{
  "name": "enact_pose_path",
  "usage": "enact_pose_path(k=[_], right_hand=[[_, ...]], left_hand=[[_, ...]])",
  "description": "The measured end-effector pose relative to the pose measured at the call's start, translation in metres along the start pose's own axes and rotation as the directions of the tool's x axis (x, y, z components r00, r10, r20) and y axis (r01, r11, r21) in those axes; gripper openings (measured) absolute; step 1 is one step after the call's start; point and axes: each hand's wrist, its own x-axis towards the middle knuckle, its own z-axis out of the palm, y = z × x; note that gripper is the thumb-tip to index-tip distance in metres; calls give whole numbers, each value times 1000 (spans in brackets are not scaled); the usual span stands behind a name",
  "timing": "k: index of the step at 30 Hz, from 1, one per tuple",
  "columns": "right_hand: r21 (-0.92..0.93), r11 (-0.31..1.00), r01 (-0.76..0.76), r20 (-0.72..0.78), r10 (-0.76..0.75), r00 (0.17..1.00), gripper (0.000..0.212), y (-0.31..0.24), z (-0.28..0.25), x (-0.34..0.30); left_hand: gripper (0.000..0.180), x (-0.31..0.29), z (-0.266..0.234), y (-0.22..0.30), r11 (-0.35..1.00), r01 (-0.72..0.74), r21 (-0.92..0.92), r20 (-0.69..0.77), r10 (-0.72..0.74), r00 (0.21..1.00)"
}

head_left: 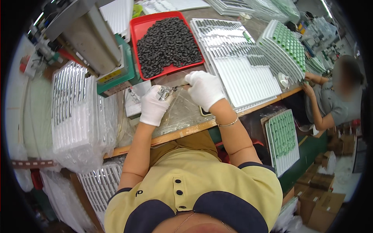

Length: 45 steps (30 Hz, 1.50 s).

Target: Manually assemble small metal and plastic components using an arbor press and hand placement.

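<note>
My left hand (152,106), in a white glove, is closed around several small shiny metal pieces (164,92). Also gloved in white, my right hand (205,90) is closed at the fingertips on a thin dark piece (180,86) that reaches toward the metal pieces. Its exact kind is too small to make out. Just beyond both hands lies a red tray (136,35) heaped with small black ring-like parts (167,48). To the right of my right hand, a white ribbed tray (246,83) bears rows of silver tubes (225,39) on its far part.
A press-like machine (91,40) on a green base (128,66) stands at left. Beside it are stacked white trays (72,134) in plastic wrap. Green tubes fill stacked trays (285,46) at right, near a seated person (330,99). The wooden table edge (182,134) runs before me.
</note>
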Motion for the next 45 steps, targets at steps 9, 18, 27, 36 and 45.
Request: enact_pose_path(k=[9, 18, 27, 36, 45], right_hand=[[45, 944, -327, 73, 323, 944, 17, 42, -38, 1], [-223, 546, -808, -100, 811, 576, 46, 228, -30, 23], [-204, 619, -758, -178, 738, 651, 37, 231, -40, 34], [855, 518, -42, -147, 320, 936, 14, 1, -17, -7], [701, 677, 224, -270, -38, 962, 18, -48, 43, -4]], left_hand=[[21, -3, -6, -24, 808, 419, -415, 305, -311, 900], [20, -22, -23, -14, 694, 393, -603, 254, -300, 919], [21, -13, -27, -2, 950, 208, -234, 1, -214, 977], [23, -1, -13, 0, 902, 85, -423, -26, -106, 994], [24, -26, -31, -14, 907, 222, -359, -14, -243, 970]])
